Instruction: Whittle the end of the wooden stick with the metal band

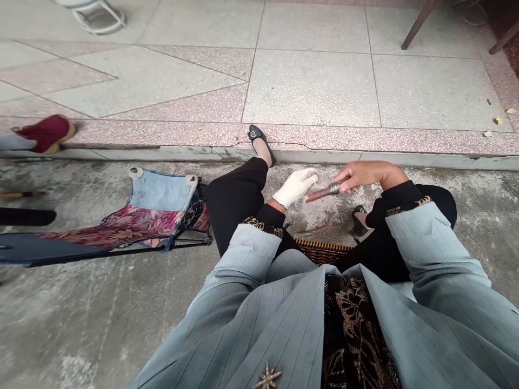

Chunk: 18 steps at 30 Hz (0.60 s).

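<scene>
My left hand [298,186] wears a white knitted glove, its fingers curled closed in front of my lap. Whether something sits inside those fingers is hidden from me. Just to its right, my bare right hand [360,175] grips a tool with a reddish-brown wooden handle [320,194] and a silvery, wire-like band. The handle's free end points down and left, close below the glove. My right fingers cover the tool's other end, so its kind cannot be made out. Beneath both hands, a thin brown stick-like piece [324,227] lies on the concrete.
Woven edging [324,252] shows between my legs. On the left stands a folding chair [162,192] with blue and red floral cloth. Another person's red shoe [48,133] rests near the raised tiled step [316,97]. Furniture legs [418,24] stand at the upper right.
</scene>
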Tool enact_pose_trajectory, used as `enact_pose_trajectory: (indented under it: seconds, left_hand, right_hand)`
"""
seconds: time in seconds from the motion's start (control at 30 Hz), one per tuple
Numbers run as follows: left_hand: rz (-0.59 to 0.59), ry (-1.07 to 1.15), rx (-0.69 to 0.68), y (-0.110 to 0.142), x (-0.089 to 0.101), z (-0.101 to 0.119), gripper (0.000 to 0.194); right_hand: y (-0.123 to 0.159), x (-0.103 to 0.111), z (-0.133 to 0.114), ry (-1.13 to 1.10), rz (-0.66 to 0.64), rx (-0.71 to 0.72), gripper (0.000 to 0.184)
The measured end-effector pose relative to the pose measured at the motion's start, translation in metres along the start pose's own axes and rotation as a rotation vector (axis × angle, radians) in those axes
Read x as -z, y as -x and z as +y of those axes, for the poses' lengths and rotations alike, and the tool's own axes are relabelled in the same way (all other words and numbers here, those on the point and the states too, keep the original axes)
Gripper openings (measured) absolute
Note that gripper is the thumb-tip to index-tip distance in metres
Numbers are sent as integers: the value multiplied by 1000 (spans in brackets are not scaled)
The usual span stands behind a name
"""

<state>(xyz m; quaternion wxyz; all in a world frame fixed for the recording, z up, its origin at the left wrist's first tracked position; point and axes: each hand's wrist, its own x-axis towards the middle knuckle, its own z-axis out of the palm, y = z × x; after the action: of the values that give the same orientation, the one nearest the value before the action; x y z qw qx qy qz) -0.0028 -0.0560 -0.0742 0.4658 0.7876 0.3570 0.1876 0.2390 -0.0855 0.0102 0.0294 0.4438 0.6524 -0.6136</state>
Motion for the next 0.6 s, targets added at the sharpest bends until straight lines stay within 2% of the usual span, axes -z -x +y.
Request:
enact_pose_trajectory:
  seconds: [0.07,0.13,0.23,0.3,0.37,0.4,0.47,0.53,0.6]
  left_hand:
    - [-53,91,16,0,-6,1,35]
    - [-181,145,22,2,-13,5,37]
    - [-330,193,-15,5,-20,10,38]
    - [-333,226,-30,6,-19,11,38]
    - [-284,230,-19,7,-14,10,39]
    - [-257,213,-10,7,-11,9,39]
    - [-222,161,2,7,-6,6,39]
    - [-219,141,0,7,-6,3,40]
    - [-222,190,-20,6,-10,0,42]
  right_hand:
    - [3,2,1,-116,202,85,48]
    - [0,4,4,-173,449,89,48]
    - [-12,4,9,-37,699,-115,46]
    - [-20,2,12,208,726,-290,42]
    - [-27,-2,12,427,648,-406,38]
    - [-28,-4,11,483,556,-433,37]
    - [-28,-8,9,482,284,-442,38]
    - [-21,-11,4,370,-5,-363,39]
    - [-11,-9,0,182,-189,-170,43]
